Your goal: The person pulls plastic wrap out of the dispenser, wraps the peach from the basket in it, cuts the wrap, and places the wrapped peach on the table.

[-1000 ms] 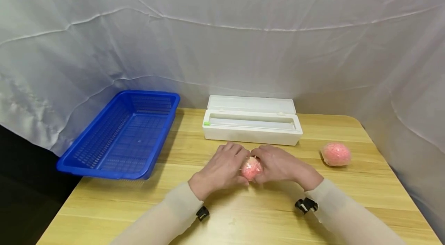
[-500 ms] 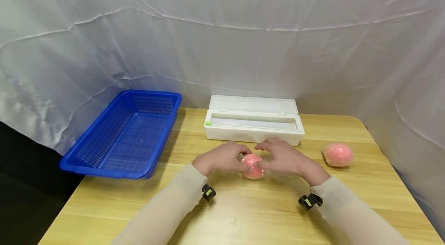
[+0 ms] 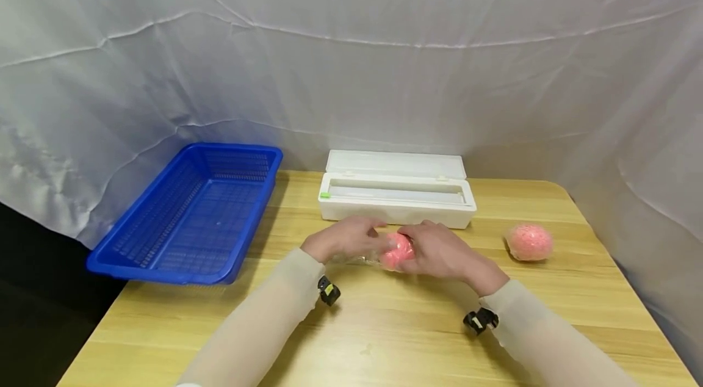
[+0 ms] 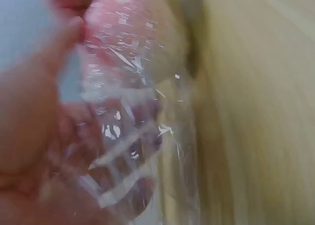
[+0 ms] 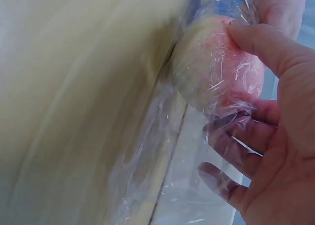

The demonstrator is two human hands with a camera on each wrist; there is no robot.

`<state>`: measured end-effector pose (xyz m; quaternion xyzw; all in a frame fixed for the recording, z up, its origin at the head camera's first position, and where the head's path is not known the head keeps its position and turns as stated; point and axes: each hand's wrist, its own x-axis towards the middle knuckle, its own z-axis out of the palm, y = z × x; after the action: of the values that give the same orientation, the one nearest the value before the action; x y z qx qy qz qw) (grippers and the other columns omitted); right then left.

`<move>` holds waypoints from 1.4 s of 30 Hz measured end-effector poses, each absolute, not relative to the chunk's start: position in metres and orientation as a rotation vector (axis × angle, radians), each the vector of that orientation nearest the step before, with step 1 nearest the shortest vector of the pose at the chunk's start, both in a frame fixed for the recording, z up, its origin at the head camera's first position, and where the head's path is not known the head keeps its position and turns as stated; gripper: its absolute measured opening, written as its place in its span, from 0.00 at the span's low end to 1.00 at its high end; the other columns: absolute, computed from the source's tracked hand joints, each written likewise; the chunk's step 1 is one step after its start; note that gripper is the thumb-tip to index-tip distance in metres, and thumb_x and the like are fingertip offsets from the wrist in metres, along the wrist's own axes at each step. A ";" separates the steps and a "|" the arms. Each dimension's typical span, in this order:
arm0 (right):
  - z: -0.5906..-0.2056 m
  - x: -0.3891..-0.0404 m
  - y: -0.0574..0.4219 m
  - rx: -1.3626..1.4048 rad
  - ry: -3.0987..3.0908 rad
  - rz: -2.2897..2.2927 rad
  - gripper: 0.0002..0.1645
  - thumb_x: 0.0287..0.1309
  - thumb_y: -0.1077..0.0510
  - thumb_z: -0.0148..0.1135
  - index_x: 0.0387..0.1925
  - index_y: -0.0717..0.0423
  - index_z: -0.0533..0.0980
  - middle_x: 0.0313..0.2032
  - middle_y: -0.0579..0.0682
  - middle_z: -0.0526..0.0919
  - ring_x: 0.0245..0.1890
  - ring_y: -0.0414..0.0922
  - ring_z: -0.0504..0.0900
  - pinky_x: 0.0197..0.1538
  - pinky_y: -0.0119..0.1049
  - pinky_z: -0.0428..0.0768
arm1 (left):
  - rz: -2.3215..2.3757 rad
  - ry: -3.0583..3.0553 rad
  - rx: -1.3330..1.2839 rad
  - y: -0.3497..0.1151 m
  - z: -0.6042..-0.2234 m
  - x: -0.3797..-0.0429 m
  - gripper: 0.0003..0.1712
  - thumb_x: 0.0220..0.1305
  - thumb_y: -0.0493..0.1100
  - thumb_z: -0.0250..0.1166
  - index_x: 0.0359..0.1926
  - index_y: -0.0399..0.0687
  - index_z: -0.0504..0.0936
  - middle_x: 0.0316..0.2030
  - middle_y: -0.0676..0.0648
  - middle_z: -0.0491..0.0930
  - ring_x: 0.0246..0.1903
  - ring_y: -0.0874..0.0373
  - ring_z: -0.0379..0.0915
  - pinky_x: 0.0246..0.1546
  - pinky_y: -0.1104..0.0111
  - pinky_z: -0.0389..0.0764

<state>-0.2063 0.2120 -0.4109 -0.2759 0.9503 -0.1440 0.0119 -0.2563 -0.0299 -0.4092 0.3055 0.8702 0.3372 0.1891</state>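
A pink and pale-yellow peach [image 5: 206, 62], loosely covered in clear plastic wrap [image 4: 133, 136], is between both hands over the table, in front of the white box. My right hand [image 3: 442, 249] holds it: the thumb presses the pink side, and fingers curl beneath, some behind loose wrap. My left hand [image 3: 346, 237] is at the peach's left side, blurred. In the left wrist view its thumb reaches to the peach, while the other fingers lie spread behind the trailing wrap, apart from the fruit.
A blue plastic basket [image 3: 241, 253] stands at the left. Behind the hands, a white wrap dispenser box [image 3: 395, 211] has its lid raised. A second wrapped pink fruit [image 3: 529, 243] rests at the right. Pale cloth [image 3: 351, 88] hangs behind the wooden table [image 3: 395, 338].
The peach has turned and moved slightly away from me. My left hand has loosened from around it and drawn slightly left, while my right hand has closed round it. Loose wrap now shows at the left.
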 end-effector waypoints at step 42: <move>-0.414 -0.201 0.208 -0.817 2.909 -0.550 0.44 0.47 0.44 0.83 0.61 0.60 0.76 0.49 0.49 0.85 0.47 0.45 0.81 0.53 0.46 0.83 | 0.979 2.530 0.613 -0.130 -0.379 -0.241 0.15 0.65 0.45 0.74 0.50 0.45 0.86 0.38 0.51 0.84 0.39 0.57 0.77 0.44 0.63 0.80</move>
<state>-0.2006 0.2083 -0.4145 -0.2657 0.9466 -0.1789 0.0353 -0.2414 -0.1298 -0.3792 0.2167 0.8949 0.3462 0.1795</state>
